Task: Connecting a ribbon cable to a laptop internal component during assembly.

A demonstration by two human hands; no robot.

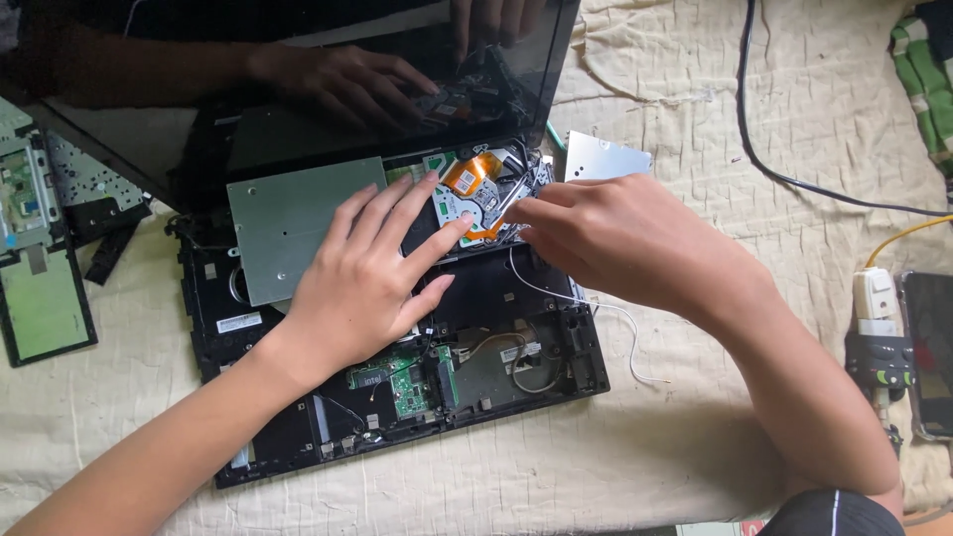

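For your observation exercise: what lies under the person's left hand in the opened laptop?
Under the left hand show a grey metal plate, a white-labelled part with an orange ribbon cable and a green circuit board. The palm hides whatever lies directly beneath it.

Two bare hands are in view, a left hand [372, 273] and a right hand [611, 233]. One opened laptop base [298, 437] lies on one cream quilted cloth [695, 109]. One grey metal drive [298, 223] sits in it. One orange ribbon cable [472, 174], one green circuit board [402, 382], one loose silver plate [606, 157], one black cable [764, 164], one yellow cable [908, 233], one white wire [596, 308].
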